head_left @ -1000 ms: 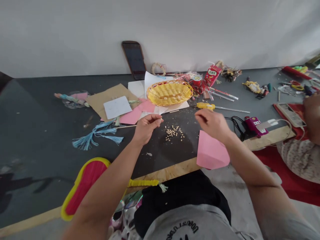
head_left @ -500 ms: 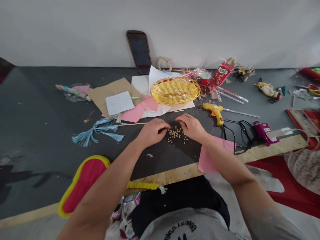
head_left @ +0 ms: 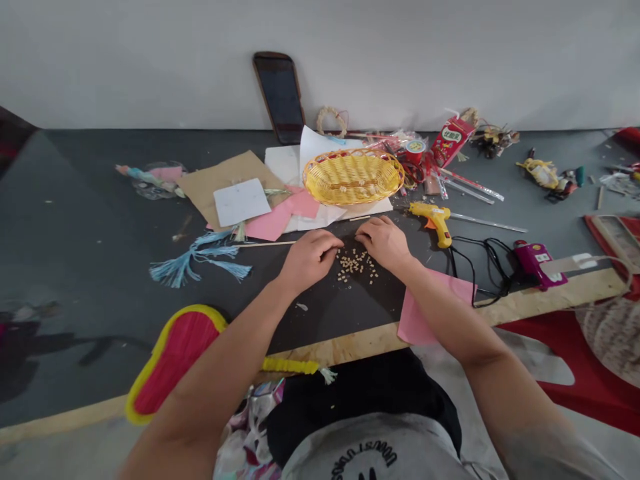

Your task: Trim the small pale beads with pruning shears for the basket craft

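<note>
Closer to the small pale pieces point(head_left: 356, 265) than a second ago, our right hand point(head_left: 384, 244) faces our left hand point(head_left: 310, 260).
They lie loose on the dark tabletop point(head_left: 350, 310); both hands curl, gripping we cannot tell what. Beyond sits a yellow basket point(head_left: 353, 175).

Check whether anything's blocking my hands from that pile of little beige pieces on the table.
Nothing visible blocks the beige pieces. Your left hand is at their left edge, your right hand by their upper right. The yellow basket sits beyond them, and the pink paper lies nearer you, off to the right.
</note>
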The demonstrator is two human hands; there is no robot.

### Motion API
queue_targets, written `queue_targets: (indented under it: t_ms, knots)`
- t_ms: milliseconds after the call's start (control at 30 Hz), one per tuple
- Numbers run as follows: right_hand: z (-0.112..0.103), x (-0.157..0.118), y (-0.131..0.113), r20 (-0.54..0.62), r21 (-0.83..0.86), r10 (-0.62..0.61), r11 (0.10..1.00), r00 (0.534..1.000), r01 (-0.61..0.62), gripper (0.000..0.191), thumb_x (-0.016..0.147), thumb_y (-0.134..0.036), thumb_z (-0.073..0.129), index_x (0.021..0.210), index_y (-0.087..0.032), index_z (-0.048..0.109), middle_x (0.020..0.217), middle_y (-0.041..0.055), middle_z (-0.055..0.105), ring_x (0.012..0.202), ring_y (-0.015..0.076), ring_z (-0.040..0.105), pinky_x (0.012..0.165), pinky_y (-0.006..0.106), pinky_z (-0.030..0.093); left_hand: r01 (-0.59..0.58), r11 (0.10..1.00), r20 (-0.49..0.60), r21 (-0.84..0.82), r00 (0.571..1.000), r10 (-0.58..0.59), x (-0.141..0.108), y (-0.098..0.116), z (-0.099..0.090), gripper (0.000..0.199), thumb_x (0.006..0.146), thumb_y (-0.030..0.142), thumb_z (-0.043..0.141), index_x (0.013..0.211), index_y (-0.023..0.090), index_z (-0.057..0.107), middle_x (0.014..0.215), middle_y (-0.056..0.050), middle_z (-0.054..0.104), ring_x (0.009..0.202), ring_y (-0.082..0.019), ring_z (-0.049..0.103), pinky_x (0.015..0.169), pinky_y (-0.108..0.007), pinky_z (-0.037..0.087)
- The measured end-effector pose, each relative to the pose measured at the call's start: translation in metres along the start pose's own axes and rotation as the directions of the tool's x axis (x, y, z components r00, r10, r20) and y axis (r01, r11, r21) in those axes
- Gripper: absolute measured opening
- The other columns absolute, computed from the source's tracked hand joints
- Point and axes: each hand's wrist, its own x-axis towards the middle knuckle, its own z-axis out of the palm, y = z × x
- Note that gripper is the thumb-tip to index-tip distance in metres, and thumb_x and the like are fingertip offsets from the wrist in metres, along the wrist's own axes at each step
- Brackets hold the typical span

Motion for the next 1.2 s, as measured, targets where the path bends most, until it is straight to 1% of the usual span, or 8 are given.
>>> queue_targets:
  t_ms: [133, 233, 367, 533, 700, 933, 1067, 1200]
  knots:
    - [0.0, 0.001, -0.005, 0.019, -0.142, 0.03, 0.989, 0.999, -0.027, 0.019, 0.099, -0.026, 0.053, 0.094, -0.019, 0.069, 0.103, 0.0141, 0.072, 0.103, 0.03, 0.059, 0.086, 0.039, 0.046, -0.029, 0.999, 0.003, 0.02, 1.0, 0.029, -0.001, 0.002, 0.003, 0.023, 0.091, 0.015, 0.053, 0.096, 0.02, 0.074, 0.1, -0.008, 0.075, 0.096, -0.022, 0.07, 0.09, -0.037, 0.055]
    - [-0.003, 0.0, -0.002, -0.066, -0.146, 0.056, 0.987, 0.996, -0.065, 0.024, 0.101, -0.025, 0.044, 0.093, -0.018, 0.066, 0.098, 0.0157, 0.071, 0.096, 0.0283, 0.06, 0.084, 0.037, 0.044, -0.047, 0.998, 0.009, 0.038, 0.999, 0.047, -0.001, 0.004, 0.005, 0.024, 0.092, 0.015, 0.052, 0.098, 0.02, 0.074, 0.101, -0.008, 0.075, 0.097, -0.021, 0.07, 0.09, -0.037, 0.056]
    - [-0.01, -0.002, 0.007, -0.224, -0.03, 0.136, 0.989, 0.965, -0.146, 0.03, 0.1, -0.024, 0.036, 0.077, -0.022, 0.055, 0.078, 0.0082, 0.065, 0.075, 0.0204, 0.057, 0.073, 0.03, 0.04, -0.089, 0.993, 0.006, 0.075, 0.996, 0.089, -0.001, 0.006, 0.006, 0.023, 0.094, 0.017, 0.052, 0.101, 0.02, 0.074, 0.102, -0.009, 0.075, 0.099, -0.022, 0.07, 0.091, -0.037, 0.056]
    - [-0.02, -0.005, 0.01, -0.298, 0.172, 0.25, 0.963, 0.921, -0.206, 0.038, 0.101, -0.038, 0.035, 0.065, -0.025, 0.033, 0.06, -0.0017, 0.046, 0.058, 0.0134, 0.041, 0.061, 0.028, 0.031, -0.109, 0.987, 0.007, 0.117, 0.994, 0.109, 0.001, 0.008, 0.006, 0.022, 0.095, 0.017, 0.052, 0.101, 0.02, 0.073, 0.102, -0.01, 0.074, 0.1, -0.023, 0.069, 0.093, -0.04, 0.055]
    - [-0.043, -0.004, 0.011, -0.369, 0.354, 0.303, 0.92, 0.879, -0.168, 0.03, 0.095, -0.043, 0.044, 0.071, -0.025, 0.04, 0.065, -0.0022, 0.049, 0.063, 0.0139, 0.046, 0.062, 0.027, 0.036, -0.1, 0.988, -0.024, 0.114, 0.994, 0.103, 0.002, 0.008, 0.004, 0.023, 0.093, 0.018, 0.052, 0.1, 0.02, 0.074, 0.104, -0.01, 0.074, 0.101, -0.023, 0.069, 0.095, -0.042, 0.054]
    - [-0.073, -0.027, 0.028, -0.208, 0.39, 0.323, 0.893, 0.923, -0.224, 0.013, 0.09, -0.027, 0.051, 0.084, -0.021, 0.061, 0.068, -0.0018, 0.063, 0.062, 0.0145, 0.06, 0.067, 0.027, 0.044, -0.02, 1.0, -0.209, 0.013, 0.978, 0.022, 0.006, 0.01, -0.003, 0.022, 0.092, 0.021, 0.053, 0.097, 0.022, 0.074, 0.104, -0.009, 0.075, 0.104, -0.024, 0.067, 0.096, -0.039, 0.051]
    - [-0.058, -0.043, 0.038, -0.102, 0.249, 0.204, 0.953, 0.974, -0.173, 0.017, 0.089, -0.018, 0.053, 0.087, -0.02, 0.07, 0.09, 0.0034, 0.075, 0.085, 0.0179, 0.069, 0.08, 0.029, 0.049, -0.005, 1.0, -0.236, -0.014, 0.972, 0.002, 0.012, 0.022, -0.013, 0.021, 0.092, 0.023, 0.054, 0.096, 0.021, 0.074, 0.103, -0.008, 0.074, 0.102, -0.024, 0.067, 0.096, -0.037, 0.05]
    - [-0.035, -0.047, 0.04, -0.029, 0.036, 0.06, 0.998, 0.998, -0.059, 0.021, 0.095, -0.02, 0.055, 0.097, -0.021, 0.076, 0.105, 0.006, 0.078, 0.099, 0.0209, 0.068, 0.091, 0.033, 0.048, 0.005, 1.0, -0.205, -0.022, 0.979, -0.01, 0.015, 0.034, -0.025, 0.021, 0.092, 0.024, 0.054, 0.096, 0.022, 0.074, 0.104, -0.007, 0.072, 0.102, -0.023, 0.066, 0.096, -0.037, 0.049]
